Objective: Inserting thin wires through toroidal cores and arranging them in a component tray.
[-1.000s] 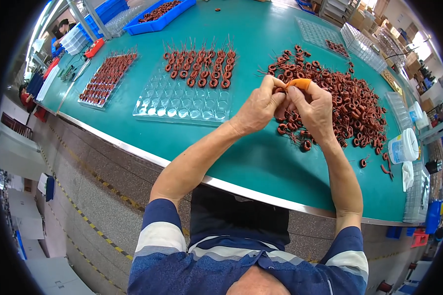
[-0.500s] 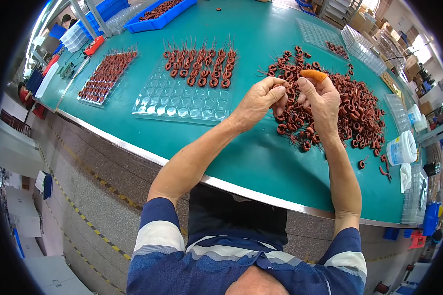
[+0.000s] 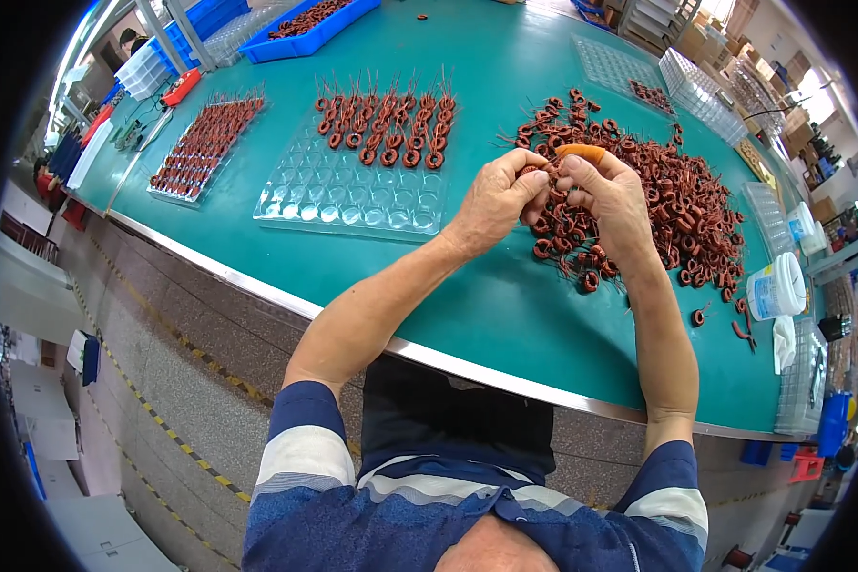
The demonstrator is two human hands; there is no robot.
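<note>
My left hand (image 3: 496,202) is closed, with thumb and fingers pinching a small copper-red wire-wound ring coil (image 3: 532,170). Close beside it, almost fingertip to fingertip, my right hand (image 3: 612,198) is also closed in a pinch. An orange finger cover (image 3: 582,153) sits on one of its fingers. Whatever lies between the right fingertips is too small to make out. Both hands hover over the left side of a large heap of the same coils (image 3: 682,214). To their left lies a clear plastic tray (image 3: 353,195), its far rows filled with coils (image 3: 391,129), wire leads pointing up.
A second tray of coils (image 3: 205,153) lies further left on the green table (image 3: 486,305). At the back stands a blue bin (image 3: 319,30) of coils. Along the right are clear trays (image 3: 620,71), white tubs (image 3: 777,288) and a few loose coils (image 3: 699,316).
My right hand has moved left and closer to my left hand, its orange-covered finger now nearly over the coil. The left hand has barely moved.
</note>
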